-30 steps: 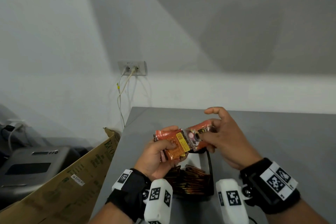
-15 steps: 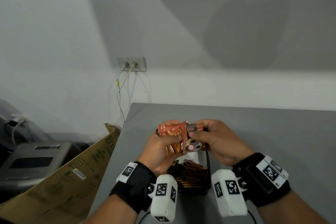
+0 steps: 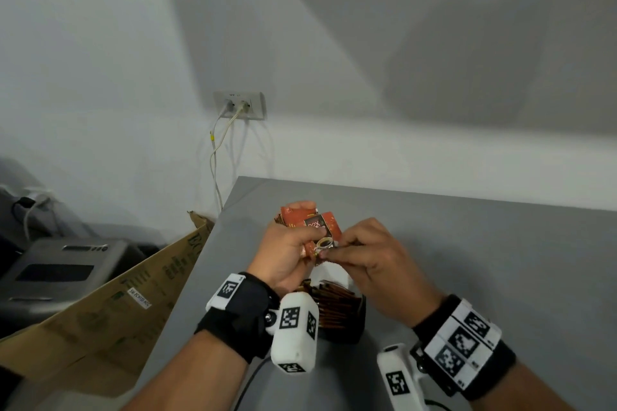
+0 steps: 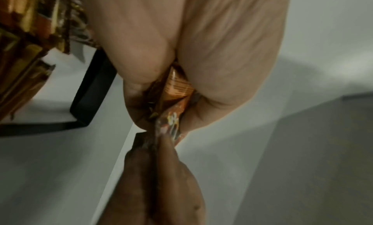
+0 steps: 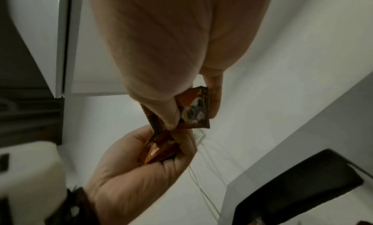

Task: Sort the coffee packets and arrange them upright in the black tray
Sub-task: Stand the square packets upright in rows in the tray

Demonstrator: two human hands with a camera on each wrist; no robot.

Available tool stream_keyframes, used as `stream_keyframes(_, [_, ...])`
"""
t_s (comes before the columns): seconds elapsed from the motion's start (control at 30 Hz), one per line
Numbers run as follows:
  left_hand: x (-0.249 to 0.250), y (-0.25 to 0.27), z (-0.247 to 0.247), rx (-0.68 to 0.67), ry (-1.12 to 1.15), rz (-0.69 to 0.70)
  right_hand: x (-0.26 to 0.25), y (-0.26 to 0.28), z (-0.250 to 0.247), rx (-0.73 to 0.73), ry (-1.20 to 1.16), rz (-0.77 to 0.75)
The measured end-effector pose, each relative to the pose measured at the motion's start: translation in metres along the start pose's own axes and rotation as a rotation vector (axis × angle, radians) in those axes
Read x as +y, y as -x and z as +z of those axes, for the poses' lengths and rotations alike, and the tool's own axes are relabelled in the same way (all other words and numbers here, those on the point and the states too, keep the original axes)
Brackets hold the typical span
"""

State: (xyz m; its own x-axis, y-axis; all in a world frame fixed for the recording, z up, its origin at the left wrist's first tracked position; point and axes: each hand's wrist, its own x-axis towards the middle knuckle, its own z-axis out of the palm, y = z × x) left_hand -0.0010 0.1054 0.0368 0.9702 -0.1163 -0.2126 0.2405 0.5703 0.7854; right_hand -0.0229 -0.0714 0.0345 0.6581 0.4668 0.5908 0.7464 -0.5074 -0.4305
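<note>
Here, two hands (image 3: 329, 252) pinching orange coffee packets (image 3: 315, 227), one black tray (image 3: 360, 317) below.

The packets (image 3: 314, 227) are showing glossy, crinkled foil. The tray (image 4: 88, 91) is looking like smooth black plastic, the tabletop (image 3: 484, 250) matt grey, the box (image 3: 110, 307) at lower left rough brown cardboard.

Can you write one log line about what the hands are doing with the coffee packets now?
left hand: grips bunch of orange foil coffee packets | right hand: pinches front packet's lower edge | black rectangular tray: partly filled
</note>
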Motion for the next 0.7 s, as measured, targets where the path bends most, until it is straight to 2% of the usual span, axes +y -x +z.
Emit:
stream_keyframes(0.07, [0.004,-0.003,-0.001,0.008,-0.028,0.040,-0.003,-0.002,-0.008,0.019,-0.133,0.139])
stream_keyframes(0.2, [0.019,-0.008,-0.007,-0.026,-0.069,0.083,-0.011,-0.020,-0.019,0.155,-0.669,0.602])
stream_keyframes(0.27, [0.026,-0.010,-0.007,-0.079,-0.089,0.078,-0.011,-0.031,-0.014,0.175,-0.800,0.738])
stream_keyframes(0.4, [0.032,-0.011,-0.005,-0.138,-0.107,0.020,-0.018,-0.050,0.006,0.088,-0.787,0.823])
stream_keyframes(0.53, [0.039,-0.012,-0.019,-0.161,-0.031,-0.148,-0.022,-0.058,0.015,0.256,-0.928,0.897])
stream_keyframes(0.6, [0.040,-0.015,-0.033,-0.163,0.030,-0.170,-0.022,-0.054,0.013,0.255,-0.932,0.913])
stream_keyframes(0.7, [0.042,-0.015,-0.046,-0.198,0.016,-0.180,-0.023,-0.051,0.012,0.296,-1.074,0.972])
